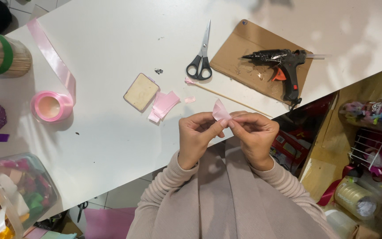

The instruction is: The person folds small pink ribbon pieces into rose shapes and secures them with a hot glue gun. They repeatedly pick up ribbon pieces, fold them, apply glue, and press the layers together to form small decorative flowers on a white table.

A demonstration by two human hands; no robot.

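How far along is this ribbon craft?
Done: pink ribbon pieces lie cut beside the wooden block, and the stick has a pink bit at its tip. In hand: left hand and right hand pinch one folded piece. Left: the glue gun lies untouched.

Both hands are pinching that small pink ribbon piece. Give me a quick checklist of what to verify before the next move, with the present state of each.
1. Small folded pink satin ribbon piece pinched by both the left hand and the right hand: ok.
2. Black hot glue gun resting on the brown cardboard sheet, not on the white table: ok.
3. Glue gun hot: cannot tell.
4. Thin wooden skewer lying on the table just beyond the hands: ok.
5. Stack of cut pink ribbon pieces beside the small wooden block: ok.
6. Black-handled scissors lying apart from both hands: ok.
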